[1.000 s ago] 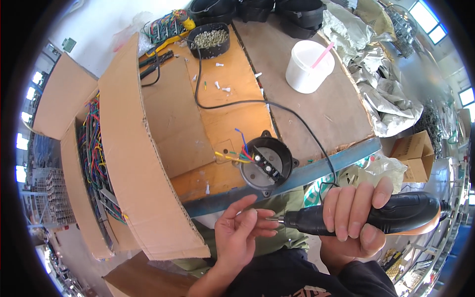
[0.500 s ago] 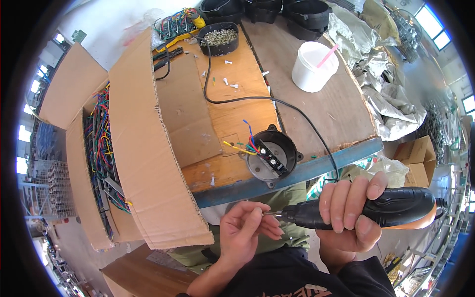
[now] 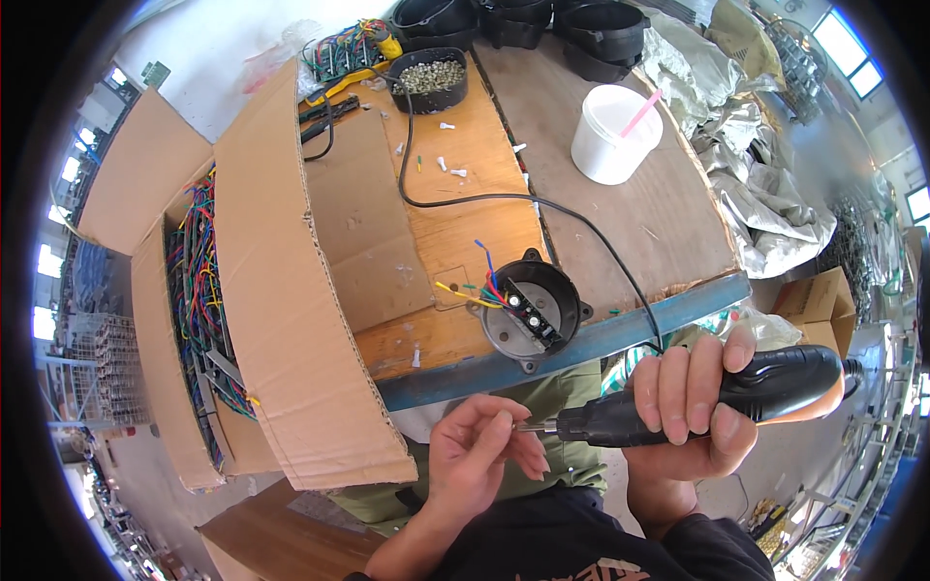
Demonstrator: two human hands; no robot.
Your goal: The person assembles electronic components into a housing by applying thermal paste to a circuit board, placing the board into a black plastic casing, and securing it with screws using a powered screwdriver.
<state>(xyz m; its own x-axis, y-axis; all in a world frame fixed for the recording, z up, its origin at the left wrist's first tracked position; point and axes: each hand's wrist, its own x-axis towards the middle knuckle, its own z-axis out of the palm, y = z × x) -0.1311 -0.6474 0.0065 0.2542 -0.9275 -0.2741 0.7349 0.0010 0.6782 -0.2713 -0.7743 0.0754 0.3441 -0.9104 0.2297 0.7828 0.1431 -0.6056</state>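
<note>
My right hand [image 3: 693, 407] wraps round a black electric screwdriver [image 3: 775, 382], held level in front of me with its bit pointing left. The thumb and index finger of my left hand [image 3: 475, 450] pinch at the tip of the metal bit [image 3: 536, 426]; whatever small piece is between them is hidden. Just beyond, at the table's near edge, sits a round black metal housing [image 3: 567, 281]. Inside it lies a small circuit board [image 3: 533, 315] with blue, red, yellow and green wires sticking up to the left. Neither hand touches the housing.
On the left stands an open cardboard box [image 3: 281, 290] full of wired boards. A black tray of screws [image 3: 436, 97], a white bucket [image 3: 605, 145] with a pink stick and several black housings [image 3: 601, 44] stand farther back. A black cable [image 3: 494, 197] crosses the table [image 3: 465, 242].
The rear end of the electric screwdriver has swung up and slightly left with my right hand. My left fingers stay pinched at the bit's tip.
</note>
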